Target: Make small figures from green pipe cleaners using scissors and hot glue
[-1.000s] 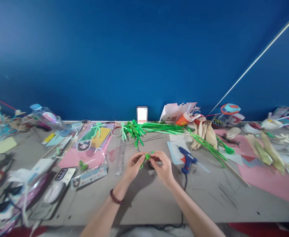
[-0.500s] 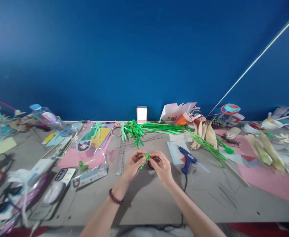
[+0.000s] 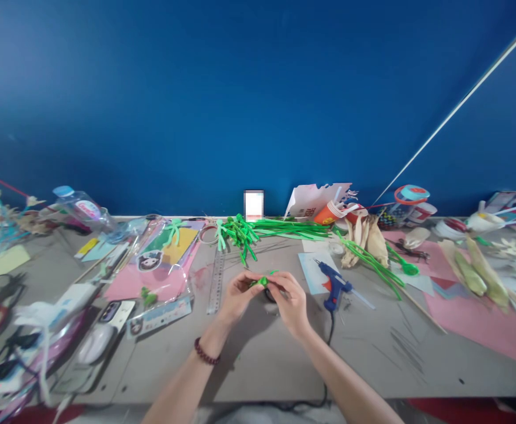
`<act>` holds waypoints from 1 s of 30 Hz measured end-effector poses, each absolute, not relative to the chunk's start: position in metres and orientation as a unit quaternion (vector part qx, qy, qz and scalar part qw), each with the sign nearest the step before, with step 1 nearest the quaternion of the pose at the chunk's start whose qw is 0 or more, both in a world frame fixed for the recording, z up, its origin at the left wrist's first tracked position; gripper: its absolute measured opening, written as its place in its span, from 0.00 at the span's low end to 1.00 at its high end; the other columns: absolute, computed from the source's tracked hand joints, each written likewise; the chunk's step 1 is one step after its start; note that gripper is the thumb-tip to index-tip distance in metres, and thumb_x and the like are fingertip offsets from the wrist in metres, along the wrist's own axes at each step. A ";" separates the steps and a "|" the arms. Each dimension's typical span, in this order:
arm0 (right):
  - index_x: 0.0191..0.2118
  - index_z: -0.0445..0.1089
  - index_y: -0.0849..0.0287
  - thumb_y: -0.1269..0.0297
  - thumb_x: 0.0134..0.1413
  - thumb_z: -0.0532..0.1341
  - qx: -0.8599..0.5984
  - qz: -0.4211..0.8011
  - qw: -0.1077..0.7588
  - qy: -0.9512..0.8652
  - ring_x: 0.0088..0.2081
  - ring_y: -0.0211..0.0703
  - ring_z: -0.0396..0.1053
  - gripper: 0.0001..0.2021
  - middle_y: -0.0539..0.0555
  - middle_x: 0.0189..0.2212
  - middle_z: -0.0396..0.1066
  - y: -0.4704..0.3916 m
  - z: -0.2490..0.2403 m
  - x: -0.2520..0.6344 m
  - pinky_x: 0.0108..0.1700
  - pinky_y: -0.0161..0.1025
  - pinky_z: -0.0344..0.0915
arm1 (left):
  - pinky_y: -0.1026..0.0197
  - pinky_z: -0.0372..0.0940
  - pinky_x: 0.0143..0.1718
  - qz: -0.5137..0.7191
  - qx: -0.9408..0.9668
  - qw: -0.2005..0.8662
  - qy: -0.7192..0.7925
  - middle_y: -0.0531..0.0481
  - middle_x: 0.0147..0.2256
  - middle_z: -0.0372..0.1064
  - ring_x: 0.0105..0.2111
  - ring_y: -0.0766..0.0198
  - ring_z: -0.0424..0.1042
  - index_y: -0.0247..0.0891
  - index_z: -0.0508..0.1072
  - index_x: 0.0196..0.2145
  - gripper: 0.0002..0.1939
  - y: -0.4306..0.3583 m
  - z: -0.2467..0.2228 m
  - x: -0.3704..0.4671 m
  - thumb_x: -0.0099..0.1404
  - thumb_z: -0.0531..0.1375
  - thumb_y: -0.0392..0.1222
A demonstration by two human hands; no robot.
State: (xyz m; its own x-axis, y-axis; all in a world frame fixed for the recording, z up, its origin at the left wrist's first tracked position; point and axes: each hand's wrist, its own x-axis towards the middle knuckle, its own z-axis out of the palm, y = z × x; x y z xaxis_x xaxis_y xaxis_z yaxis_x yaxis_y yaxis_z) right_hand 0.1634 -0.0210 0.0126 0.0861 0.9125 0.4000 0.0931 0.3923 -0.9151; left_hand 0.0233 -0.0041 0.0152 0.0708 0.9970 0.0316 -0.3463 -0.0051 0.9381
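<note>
Between my two hands is a small green pipe cleaner piece (image 3: 263, 281), pinched by the fingertips over the middle of the table. My left hand (image 3: 239, 294), with a dark beaded bracelet (image 3: 206, 352) on its wrist, grips it from the left. My right hand (image 3: 290, 297) closes on it from the right. Fingers cover much of the piece. Beyond the hands lie a bunch of bent green pipe cleaners (image 3: 240, 234) and a bundle of straight green pipe cleaners (image 3: 290, 228). A dark round object (image 3: 270, 294) shows partly under the right fingers.
A blue glue gun (image 3: 338, 288) with its cable lies right of my hands. A clear ruler (image 3: 216, 282) is to their left. Further left are a bag of coloured sheets (image 3: 152, 265) and a phone (image 3: 116, 315). Dried husks (image 3: 372, 241) and pink paper (image 3: 482, 324) lie on the right.
The green piece has turned between my fingertips, and a green end now shows above the right fingers instead of below the left ones. Both hands stay in nearly the same place.
</note>
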 end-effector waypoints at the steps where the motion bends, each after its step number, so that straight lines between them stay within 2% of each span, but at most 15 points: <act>1: 0.35 0.75 0.56 0.65 0.54 0.60 -0.433 0.348 0.595 -0.580 0.34 0.41 0.69 0.07 0.55 0.34 0.69 -0.022 0.013 0.163 0.32 0.35 0.68 | 0.62 0.67 0.33 0.567 0.428 0.589 0.386 0.49 0.27 0.74 0.28 0.65 0.72 0.36 0.75 0.27 0.13 -0.004 0.015 0.023 0.44 0.71 0.42; 11: 0.37 0.77 0.56 0.62 0.55 0.59 -0.437 0.382 0.591 -0.560 0.29 0.39 0.67 0.09 0.56 0.34 0.69 -0.021 0.007 0.162 0.28 0.35 0.66 | 0.61 0.68 0.31 0.568 0.439 0.567 0.405 0.49 0.25 0.74 0.26 0.64 0.72 0.36 0.74 0.25 0.14 -0.002 0.011 0.022 0.42 0.71 0.45; 15: 0.36 0.77 0.57 0.63 0.55 0.59 -0.434 0.375 0.590 -0.569 0.32 0.40 0.68 0.09 0.57 0.33 0.69 -0.021 0.013 0.162 0.31 0.35 0.67 | 0.62 0.68 0.31 0.568 0.437 0.571 0.401 0.50 0.25 0.74 0.26 0.65 0.71 0.36 0.75 0.27 0.15 -0.003 0.013 0.024 0.43 0.71 0.45; 19: 0.33 0.76 0.57 0.63 0.49 0.63 -0.430 0.394 0.593 -0.555 0.34 0.42 0.69 0.06 0.56 0.32 0.70 -0.020 0.015 0.163 0.32 0.36 0.68 | 0.62 0.68 0.29 0.571 0.445 0.563 0.398 0.49 0.26 0.75 0.25 0.65 0.71 0.36 0.75 0.29 0.14 -0.004 0.010 0.024 0.45 0.70 0.46; 22: 0.30 0.75 0.58 0.61 0.45 0.65 -0.431 0.468 0.588 -0.499 0.27 0.38 0.67 0.07 0.54 0.29 0.69 -0.016 0.012 0.163 0.26 0.34 0.66 | 0.61 0.68 0.28 0.550 0.480 0.543 0.416 0.47 0.28 0.75 0.24 0.65 0.71 0.36 0.76 0.29 0.12 -0.004 0.008 0.021 0.51 0.66 0.47; 27: 0.30 0.73 0.59 0.56 0.42 0.67 -0.418 0.587 0.576 -0.386 0.20 0.33 0.62 0.12 0.49 0.25 0.69 -0.011 0.005 0.162 0.23 0.33 0.62 | 0.58 0.69 0.39 0.506 0.565 0.480 0.441 0.44 0.35 0.77 0.34 0.59 0.74 0.36 0.77 0.36 0.15 -0.004 0.009 0.020 0.50 0.67 0.43; 30: 0.31 0.72 0.60 0.56 0.40 0.68 -0.420 0.612 0.564 -0.361 0.20 0.33 0.61 0.14 0.49 0.22 0.69 -0.010 0.004 0.163 0.23 0.32 0.61 | 0.58 0.69 0.39 0.489 0.591 0.455 0.453 0.43 0.37 0.76 0.36 0.58 0.74 0.36 0.76 0.40 0.14 -0.005 0.010 0.022 0.56 0.63 0.43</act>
